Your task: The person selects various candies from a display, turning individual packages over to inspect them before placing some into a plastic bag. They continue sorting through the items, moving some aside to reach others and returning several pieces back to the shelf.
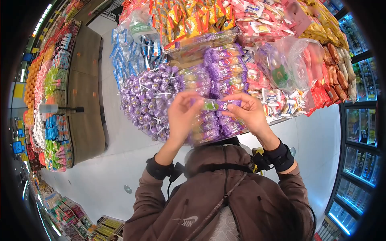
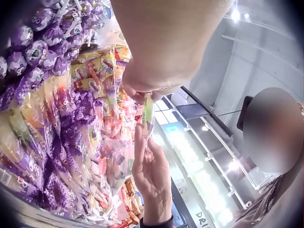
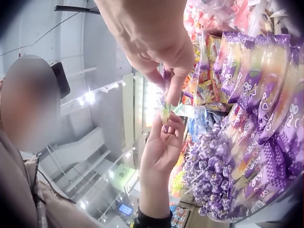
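Observation:
Both hands hold a small purple-and-green wrapped candy packet (image 1: 214,105) level above the candy display, one at each end. My left hand (image 1: 181,114) pinches its left end between thumb and fingers. At the right end, my right hand (image 1: 251,113) pinches the wrapper, with other fingers spread. From the left wrist, the packet (image 2: 147,111) appears as a narrow strip between the two hands. Directly below lie rows of similar purple candy packets (image 1: 227,72). Purple-wrapped lollipops (image 1: 148,96) are heaped to the left of my left hand.
Blue packets (image 1: 130,56) lie behind the lollipops, with yellow-orange bags (image 1: 189,18) at the back. Clear plastic bags (image 1: 287,64) and red packets (image 1: 321,94) fill the right side. Another candy shelf (image 1: 84,88) stands at left; lit drink fridges (image 1: 364,124) line the right.

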Demonstrator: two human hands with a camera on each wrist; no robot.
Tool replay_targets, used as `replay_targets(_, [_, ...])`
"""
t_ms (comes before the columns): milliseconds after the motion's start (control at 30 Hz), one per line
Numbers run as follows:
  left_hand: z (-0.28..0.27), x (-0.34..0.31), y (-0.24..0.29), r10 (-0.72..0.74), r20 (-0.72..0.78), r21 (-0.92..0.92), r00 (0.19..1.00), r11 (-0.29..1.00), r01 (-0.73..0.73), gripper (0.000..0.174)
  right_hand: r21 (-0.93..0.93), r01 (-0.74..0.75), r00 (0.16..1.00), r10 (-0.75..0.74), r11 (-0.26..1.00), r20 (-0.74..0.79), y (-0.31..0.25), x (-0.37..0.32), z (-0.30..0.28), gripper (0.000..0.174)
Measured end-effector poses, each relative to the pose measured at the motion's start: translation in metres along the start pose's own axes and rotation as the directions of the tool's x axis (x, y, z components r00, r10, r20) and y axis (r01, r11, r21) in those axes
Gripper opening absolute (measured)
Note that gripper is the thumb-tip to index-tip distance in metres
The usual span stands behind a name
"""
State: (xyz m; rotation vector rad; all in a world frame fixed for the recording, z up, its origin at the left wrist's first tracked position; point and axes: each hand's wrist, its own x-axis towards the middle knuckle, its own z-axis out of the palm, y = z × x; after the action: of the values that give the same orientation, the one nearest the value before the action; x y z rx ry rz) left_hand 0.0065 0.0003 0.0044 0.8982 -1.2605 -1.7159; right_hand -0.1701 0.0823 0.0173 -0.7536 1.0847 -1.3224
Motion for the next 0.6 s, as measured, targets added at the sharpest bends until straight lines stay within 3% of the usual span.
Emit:
replay_targets(100, [-0.001,0.011,0.01,0.06,-0.015,0.04,0.998,0.997,-0.06,0.016,-0.057,-0.11,0.986,0.116,0.992,0.121,0.01,-0.006,0.006,0.023])
replay_targets(133, [0.0,0.013,0.014,0.012,-0.007,0.081,1.0,0.997,-0.011,0.015,-0.076,-0.16,0.971,0.17,0.984,0.168,0.014,-0.009,0.008,0.023])
replay_targets(267, [0.004,0.02,0.016,0.016,0.104,0.203,0.994,0.979,-0.037,0.013,0.039,-0.291,0.939,0.277,0.956,0.203,0.023,-0.011,0.018,0.023])
replay_targets(400, [0.011,0.019,0.024,-0.056,0.137,0.043,0.989,0.998,0.05,0.014,0.081,-0.243,0.948,0.219,0.967,0.231,0.02,-0.011,0.024,0.021])
replay_targets(600, [0.004,0.018,0.016,-0.115,0.12,0.047,0.986,0.993,0.11,0.015,0.068,-0.164,0.97,0.149,0.984,0.191,0.035,-0.01,0.016,0.02])
